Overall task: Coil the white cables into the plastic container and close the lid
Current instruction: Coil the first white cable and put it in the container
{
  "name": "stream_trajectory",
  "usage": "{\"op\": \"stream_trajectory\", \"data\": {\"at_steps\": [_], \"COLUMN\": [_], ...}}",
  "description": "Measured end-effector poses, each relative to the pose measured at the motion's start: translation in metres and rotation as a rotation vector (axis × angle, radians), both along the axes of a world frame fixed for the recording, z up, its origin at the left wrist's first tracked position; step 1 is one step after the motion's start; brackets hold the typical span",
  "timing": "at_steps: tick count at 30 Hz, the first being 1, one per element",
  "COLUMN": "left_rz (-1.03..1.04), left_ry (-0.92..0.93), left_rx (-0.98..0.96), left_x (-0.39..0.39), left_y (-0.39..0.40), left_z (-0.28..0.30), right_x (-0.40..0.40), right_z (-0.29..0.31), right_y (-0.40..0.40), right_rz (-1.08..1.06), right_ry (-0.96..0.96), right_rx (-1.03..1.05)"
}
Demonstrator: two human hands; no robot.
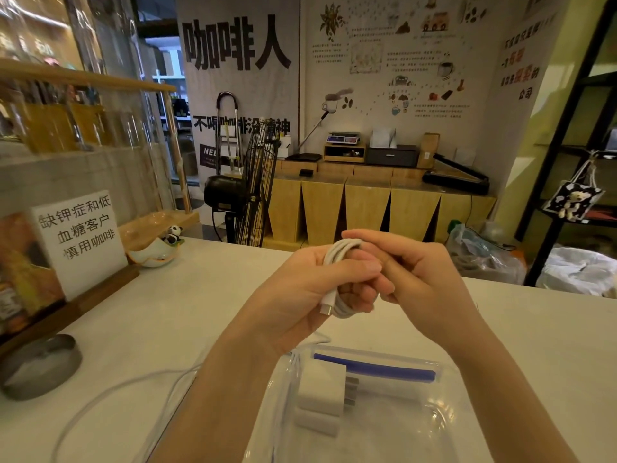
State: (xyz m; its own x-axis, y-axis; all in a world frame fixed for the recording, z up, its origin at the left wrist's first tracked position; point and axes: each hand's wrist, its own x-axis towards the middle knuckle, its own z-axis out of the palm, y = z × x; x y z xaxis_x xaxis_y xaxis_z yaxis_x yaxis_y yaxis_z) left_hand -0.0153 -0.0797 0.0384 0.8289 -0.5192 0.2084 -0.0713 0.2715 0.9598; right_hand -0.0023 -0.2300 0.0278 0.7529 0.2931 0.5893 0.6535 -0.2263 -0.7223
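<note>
1. Head view: the left hand (310, 279) is held above the pale tabletop (173, 312), fingers curled round a coiled white cable (337, 262) wound in several loops about them; the thumb presses across the loops.
2. A white connector end (325, 304) of the coil hangs at the lower edge of the left palm.
3. The right hand (414, 272) meets the left hand from the right, its fingers bent and touching the coil; whether it pinches the cable is hidden behind the left fingers.
4. Below the hands a clear plastic container (417, 426) with a blue strip (374, 366) along its far edge lies on the tabletop; two white charger blocks (322, 401) sit inside it.
5. A loose white cable (133, 382) trails over the tabletop to the left of the container, passing under the left forearm.
6. A round grey metal dish (38, 365) sits at the left edge, near a printed white sign (80, 242).
</note>
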Motion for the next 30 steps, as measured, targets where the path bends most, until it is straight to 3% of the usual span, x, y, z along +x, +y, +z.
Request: {"op": "stream_trajectory", "data": {"at_steps": [6,11,15,21,25,30], "left_rz": [0.005,0.156,0.375,0.658,0.586,0.339], "left_ry": [0.048,0.027,-0.141,-0.583,-0.579,-0.238], "left_rx": [0.015,0.114,0.352,0.660,0.499,0.266], "left_x": [-0.001,0.007,0.013,0.014,0.019,0.016], "left_y": [-0.004,0.006,0.005,-0.012,-0.010,-0.004], "left_z": [0.001,-0.002,-0.008,-0.021,-0.021,-0.015], "right_x": [-0.002,0.001,0.003,0.005,0.007,0.005], "right_z": [0.005,0.000,-0.002,-0.004,-0.002,0.000], "right_y": [-0.006,-0.007,-0.007,-0.001,-0.002,-0.002], "right_rz": [0.018,-0.234,-0.309,-0.319,-0.232,-0.168], "right_ry": [-0.031,-0.310,-0.321,-0.202,-0.083,-0.037], "right_rx": [-0.051,-0.262,-0.307,-0.226,-0.098,-0.083]}}
